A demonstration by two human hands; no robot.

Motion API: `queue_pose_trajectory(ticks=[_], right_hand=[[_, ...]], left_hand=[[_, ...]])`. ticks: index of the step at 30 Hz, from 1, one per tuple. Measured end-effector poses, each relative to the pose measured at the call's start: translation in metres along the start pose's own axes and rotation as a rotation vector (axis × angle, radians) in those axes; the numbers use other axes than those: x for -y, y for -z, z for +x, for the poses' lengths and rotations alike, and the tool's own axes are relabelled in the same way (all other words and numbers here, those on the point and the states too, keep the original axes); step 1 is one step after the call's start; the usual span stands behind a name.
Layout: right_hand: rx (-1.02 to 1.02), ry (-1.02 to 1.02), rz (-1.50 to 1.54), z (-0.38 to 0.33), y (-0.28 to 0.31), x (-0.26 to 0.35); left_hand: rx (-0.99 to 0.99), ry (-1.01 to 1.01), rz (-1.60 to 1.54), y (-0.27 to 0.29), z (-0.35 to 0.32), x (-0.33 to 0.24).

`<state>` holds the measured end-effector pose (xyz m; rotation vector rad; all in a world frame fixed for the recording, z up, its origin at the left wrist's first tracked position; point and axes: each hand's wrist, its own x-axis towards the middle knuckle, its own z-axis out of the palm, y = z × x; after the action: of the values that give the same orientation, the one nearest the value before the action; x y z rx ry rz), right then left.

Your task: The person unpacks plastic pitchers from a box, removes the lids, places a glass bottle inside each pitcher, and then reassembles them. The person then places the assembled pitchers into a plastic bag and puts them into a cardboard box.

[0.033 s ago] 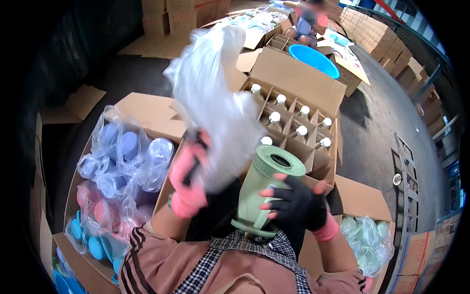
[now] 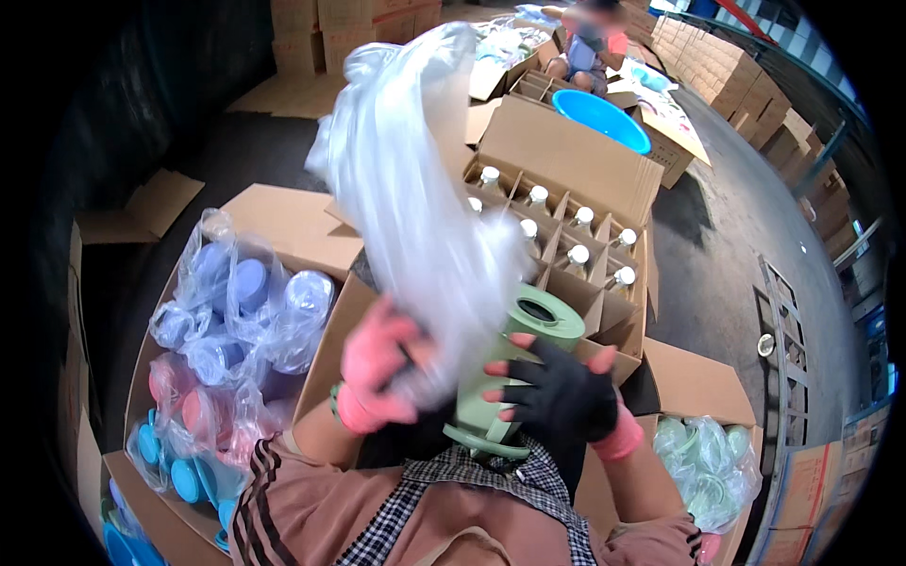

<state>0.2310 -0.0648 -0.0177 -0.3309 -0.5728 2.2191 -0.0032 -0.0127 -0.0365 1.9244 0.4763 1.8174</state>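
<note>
**Green jug (image 2: 477,407) standing at the wearer's lap**

The right hand (image 2: 566,398) is spreading its fingers before it; the left hand (image 2: 382,366), blurring, is pinching a whitish plastic bag (image 2: 415,179). At ten o'clock a carton (image 2: 294,219) is holding bagged containers (image 2: 215,354); at one, bottles (image 2: 578,254) are standing between dividers (image 2: 592,288). Grey floor (image 2: 729,222) is stretching toward two; far off, stacked cartons (image 2: 722,77) are rising

One green jug (image 2: 478,406), one raised plastic bag (image 2: 406,170), two gloved hands (image 2: 377,363). Eight white bottle caps (image 2: 578,255) showing. One blue basin (image 2: 601,123). One co-worker (image 2: 589,57).
</note>
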Motion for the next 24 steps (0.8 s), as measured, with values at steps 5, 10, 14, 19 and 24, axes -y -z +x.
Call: queue_pose_trajectory(ticks=[5,10,14,19,24], right_hand=[[-0.242,0.495,-1.342,0.018,0.047,-0.013],[-0.581,0.808,-1.001,0.031,0.019,-0.008],[-0.506,1.140,-1.828,0.018,0.024,-0.035],[-0.026,0.734,-1.249,-0.011,-0.020,-0.027],[-0.036,-0.033,-1.566,-0.009,-0.029,0.002]], left_hand=[[0.663,-0.055,0.205,-0.014,-0.006,-0.001],[0.543,0.763,-0.260,0.008,-0.030,-0.034],[0.579,0.427,0.409,-0.025,-0.027,-0.020],[0.001,0.646,-0.125,-0.024,0.010,0.084],[-0.012,0.513,-0.157,-0.024,0.022,0.089]])
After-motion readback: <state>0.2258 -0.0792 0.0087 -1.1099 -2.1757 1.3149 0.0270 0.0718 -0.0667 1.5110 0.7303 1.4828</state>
